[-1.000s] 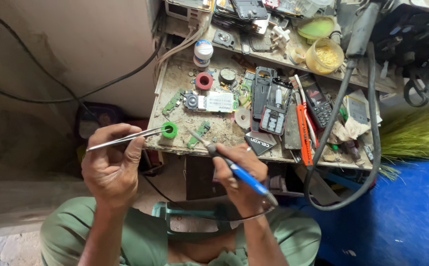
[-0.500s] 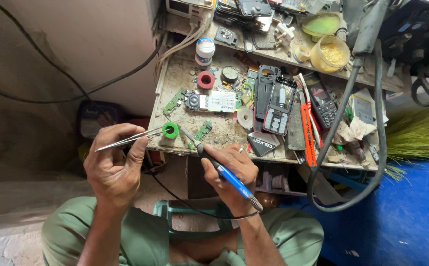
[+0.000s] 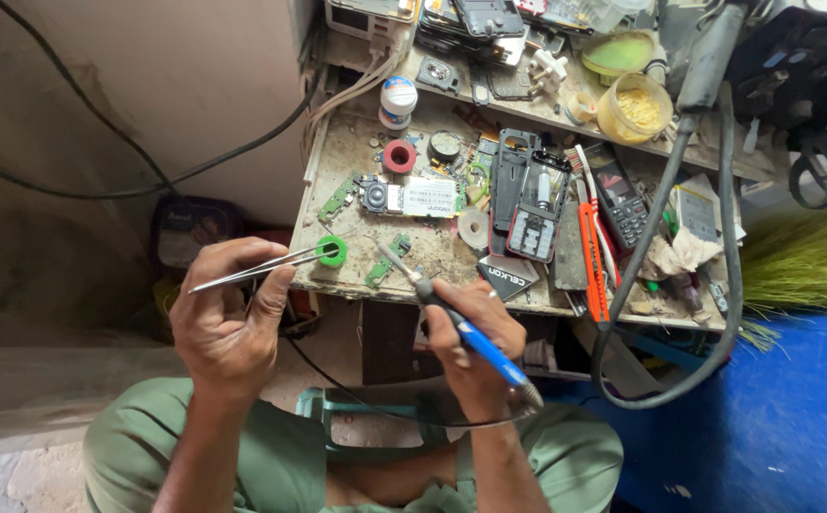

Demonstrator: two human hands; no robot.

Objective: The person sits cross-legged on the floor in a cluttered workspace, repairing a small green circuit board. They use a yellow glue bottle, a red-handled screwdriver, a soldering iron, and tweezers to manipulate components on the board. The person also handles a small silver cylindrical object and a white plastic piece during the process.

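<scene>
My left hand (image 3: 228,318) grips metal tweezers (image 3: 262,268) whose tips reach the workbench's front left corner beside a green ring (image 3: 332,251). A blue-handled soldering iron (image 3: 461,323) is held in my right hand (image 3: 475,332), its tip pointing up-left toward a small green circuit board (image 3: 380,268) on the worn bench (image 3: 432,252). A larger circuit board with a white label (image 3: 413,198) lies further back. Both hands hover at the bench's front edge, above my lap.
Opened phone housings (image 3: 527,195), a keypad phone (image 3: 620,199), an orange-handled tool (image 3: 592,256), a red tape roll (image 3: 398,156) and a white jar (image 3: 397,101) crowd the bench. A thick grey cable (image 3: 665,237) loops at the right. A yellow tub (image 3: 634,106) sits on the back shelf.
The right hand has drawn the soldering iron back toward the bench's front edge, its handle now lower. The left hand with the tweezers has stayed almost still.
</scene>
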